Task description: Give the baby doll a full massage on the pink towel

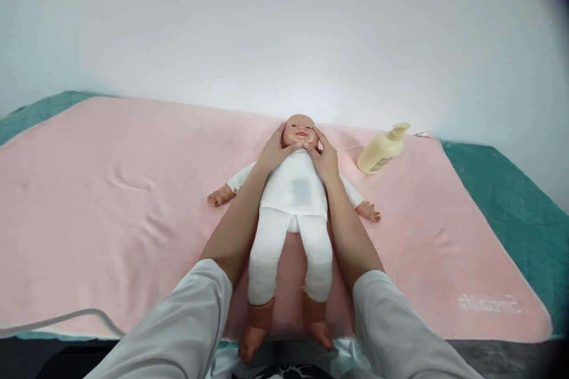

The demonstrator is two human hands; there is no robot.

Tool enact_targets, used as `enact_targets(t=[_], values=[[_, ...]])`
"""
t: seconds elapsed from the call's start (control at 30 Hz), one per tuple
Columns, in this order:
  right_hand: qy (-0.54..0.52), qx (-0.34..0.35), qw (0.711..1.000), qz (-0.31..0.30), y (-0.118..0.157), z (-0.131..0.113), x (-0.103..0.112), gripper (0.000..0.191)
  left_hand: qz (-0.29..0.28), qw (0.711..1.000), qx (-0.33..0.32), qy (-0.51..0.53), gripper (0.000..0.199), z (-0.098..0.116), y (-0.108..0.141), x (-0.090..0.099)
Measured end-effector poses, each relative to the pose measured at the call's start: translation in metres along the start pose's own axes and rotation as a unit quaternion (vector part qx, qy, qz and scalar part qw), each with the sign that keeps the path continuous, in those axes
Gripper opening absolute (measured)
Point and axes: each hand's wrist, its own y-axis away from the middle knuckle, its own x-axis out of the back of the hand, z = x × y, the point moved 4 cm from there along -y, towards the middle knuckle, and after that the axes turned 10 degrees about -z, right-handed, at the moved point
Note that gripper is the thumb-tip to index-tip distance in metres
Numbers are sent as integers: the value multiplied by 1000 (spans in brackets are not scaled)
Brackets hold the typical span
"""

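Observation:
A baby doll [288, 186] with a white cloth body lies on its back on the pink mat [146, 201], its feet towards me. My left hand [274, 151] cups one side of the doll's head, the thumb along its chin. On the other side my right hand [325, 157] cups the head in the same way, and the two thumbs nearly meet under the chin. Most fingertips are hidden beside and behind the head. Both forearms run along the doll's sides, over its spread arms.
To the right of the doll stands a pale yellow pump bottle [381, 151]. A green sheet [511, 201] shows beneath the mat at both sides. Behind rises a white wall [267, 29]. A grey cable [66, 315] crosses the mat's front left edge.

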Motion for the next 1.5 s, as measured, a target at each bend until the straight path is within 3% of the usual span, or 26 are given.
enact_targets(t=[0.23,0.67,0.87,1.5], values=[[0,14,1000,-1,-3,4,0,64,-4,1000,8,-21,92,0,0,1],[-43,29,996,-67,-5,9,6,68,-49,999,20,-12,83,11,5,7],[-52,20,995,-78,-4,2,8,68,-60,998,-7,-5,84,6,3,8],[-96,16,990,-99,-4,4,8,77,-65,997,31,-25,86,5,5,10]])
